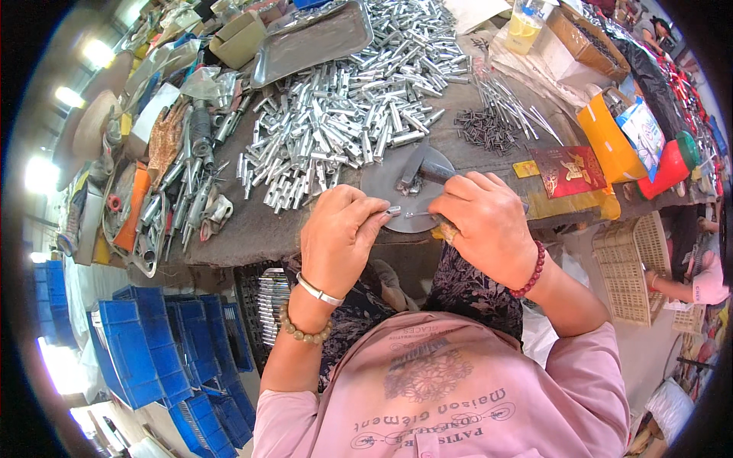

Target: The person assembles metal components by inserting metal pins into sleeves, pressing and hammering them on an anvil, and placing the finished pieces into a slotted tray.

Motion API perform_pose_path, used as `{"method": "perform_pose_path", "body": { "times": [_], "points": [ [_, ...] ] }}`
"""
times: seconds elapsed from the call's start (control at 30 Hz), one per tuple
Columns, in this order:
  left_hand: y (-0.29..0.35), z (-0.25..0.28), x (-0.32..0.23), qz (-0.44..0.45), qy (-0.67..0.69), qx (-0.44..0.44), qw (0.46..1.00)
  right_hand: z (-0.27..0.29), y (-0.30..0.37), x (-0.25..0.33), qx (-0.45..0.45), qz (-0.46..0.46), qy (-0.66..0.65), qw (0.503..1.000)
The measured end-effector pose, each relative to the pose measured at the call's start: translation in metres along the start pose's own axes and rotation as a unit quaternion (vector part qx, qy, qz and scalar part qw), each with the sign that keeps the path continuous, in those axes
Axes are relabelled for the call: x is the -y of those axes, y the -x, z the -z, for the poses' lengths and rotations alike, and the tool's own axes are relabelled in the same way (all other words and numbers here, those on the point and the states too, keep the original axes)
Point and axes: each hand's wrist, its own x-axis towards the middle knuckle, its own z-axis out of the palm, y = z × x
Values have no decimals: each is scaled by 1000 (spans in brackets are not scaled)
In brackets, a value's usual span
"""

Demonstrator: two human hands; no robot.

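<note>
My left hand (336, 237) is closed, with a short shiny metal tube (393, 211) pinched between thumb and fingers. Close by on the right, my right hand (489, 225) has its fingertips pressed together at a thin bright piece (417, 214), too small to name. Both hands are over the front of a round grey metal disc (382, 174) at the bench edge. A dark, hammer-like metal tool (414, 164) rests on the disc just beyond my hands; its right end runs behind my right fingers. A big heap of similar silvery tubes (347, 114) lies behind the disc.
Small dark pins (489, 131) and thin metal rods (519, 107) lie at right, near a red card (569, 172) and yellow container (611, 137). A metal tray (313, 46) stands behind; hand tools (187, 183) crowd the left. Blue crates (141, 347) and a beige basket (630, 267) flank me.
</note>
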Motion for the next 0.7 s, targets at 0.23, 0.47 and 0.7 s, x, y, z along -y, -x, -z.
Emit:
{"method": "perform_pose_path", "body": {
  "times": [0.23,0.47,0.7],
  "points": [
    [0,-2,2,22,50,5,998,-8,-3,-7,-22,27,0,999],
    [2,-5,7,38,81,10,996,-12,-4,-12,-32,42,-18,998],
    [3,-9,8,41,88,-7,995,-17,-5,-15,-37,19,-49,998]
  ]
}}
